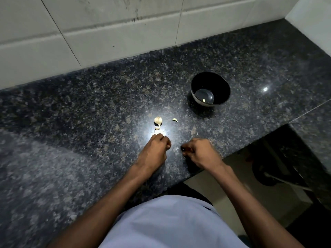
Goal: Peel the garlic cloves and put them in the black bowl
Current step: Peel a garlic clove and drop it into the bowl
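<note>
Garlic (158, 120) sits mid-desk, left of the bowl (210, 88): light, brittle-skinned, slippery once peeled, so I'd pinch clove tips. My left hand (157, 146) and right hand (198, 151) are curled; contents hidden.

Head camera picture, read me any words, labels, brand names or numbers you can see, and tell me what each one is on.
None: no text shows anywhere.
The black bowl, the garlic bulb, the loose clove, the granite counter and the wall tiles all carry no readable print or label.
</note>
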